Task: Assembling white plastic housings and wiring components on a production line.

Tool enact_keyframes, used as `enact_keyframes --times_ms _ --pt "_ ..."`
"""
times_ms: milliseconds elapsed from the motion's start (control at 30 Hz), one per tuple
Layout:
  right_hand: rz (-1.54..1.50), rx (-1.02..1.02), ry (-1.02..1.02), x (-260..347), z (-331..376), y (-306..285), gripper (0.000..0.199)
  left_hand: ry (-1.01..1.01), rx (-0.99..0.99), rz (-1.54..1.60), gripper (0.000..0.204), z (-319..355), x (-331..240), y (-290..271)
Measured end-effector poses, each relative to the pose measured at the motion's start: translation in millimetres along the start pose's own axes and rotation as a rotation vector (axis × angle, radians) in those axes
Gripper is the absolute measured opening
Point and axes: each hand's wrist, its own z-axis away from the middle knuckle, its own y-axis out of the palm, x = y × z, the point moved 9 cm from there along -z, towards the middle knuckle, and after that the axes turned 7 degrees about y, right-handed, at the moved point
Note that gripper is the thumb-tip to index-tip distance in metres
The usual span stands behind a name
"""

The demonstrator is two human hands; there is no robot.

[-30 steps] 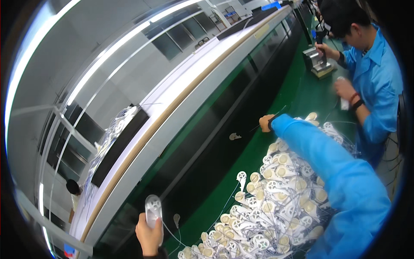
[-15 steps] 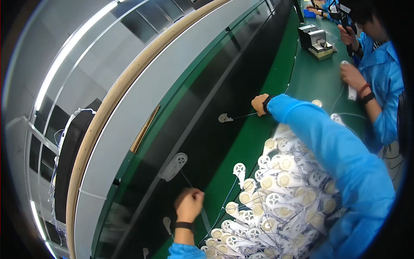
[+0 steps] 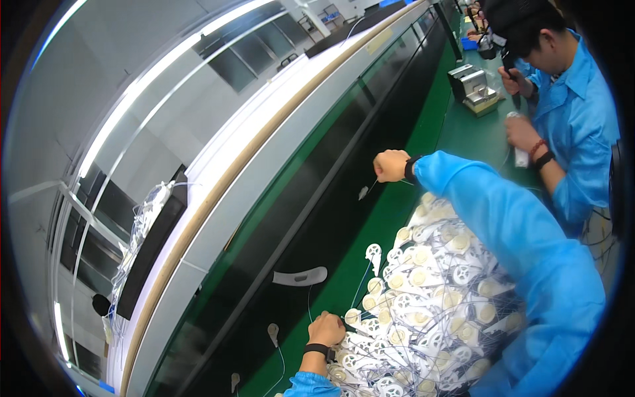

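My left hand [image 3: 325,329] is closed on a thin cord [image 3: 309,301], at the near left edge of a heap of white plastic reel parts [image 3: 423,298]. That cord runs up to an elongated white plastic casing [image 3: 301,276] with a slot, over the black conveyor belt. Farther off, my right hand [image 3: 391,165] is a closed fist over the belt's near side. From it a short cord [image 3: 372,184] leads to a small white plastic piece [image 3: 363,192], slightly blurred. My right arm reaches across the heap. The fingertips of both hands are partly hidden.
The dark conveyor belt [image 3: 264,317] runs diagonally, with more corded white parts [image 3: 273,333] on it. Beyond stands a barrier with a wooden rail [image 3: 278,132]. At right, a co-worker in blue [image 3: 575,112] handles a white part [image 3: 521,149] near a metal-and-black box device [image 3: 473,89].
My left hand has moved right, to the heap's edge, and the casing on its cord has turned. My right hand shifted slightly left; its dangling piece swung nearer. The whole view has tilted.
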Motion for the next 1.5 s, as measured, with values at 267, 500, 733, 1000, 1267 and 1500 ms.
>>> enact_keyframes --times_ms 267,500,733,1000,1267,1500 --pt "-0.36 0.456 -0.314 42.4 107.5 -89.6 0.022 -0.137 0.192 0.188 0.026 -2.5 18.6 21.8" --pt "-0.045 1.047 -0.564 74.5 246.6 -51.7 0.039 -0.044 -0.203 0.585 0.022 0.9 38.5 -7.8" --pt "-0.66 1.023 0.069 95.5 200.5 70.8 0.068 0.242 -0.297 1.381 0.011 40.5 -82.0 -94.7" --pt "-0.592 1.117 0.007 147.0 204.8 141.4 0.034 0.475 -0.014 0.82 0.015 94.9 -177.7 -61.1" --pt "-0.733 1.135 -0.264 145.5 211.7 33.3 0.033 -0.093 -0.521 1.178 0.016 92.7 27.6 -60.3" --pt "-0.556 1.173 -0.196 52.4 262.5 -58.0 0.034 -0.322 -0.207 0.149 0.035 63.1 112.1 -8.2"
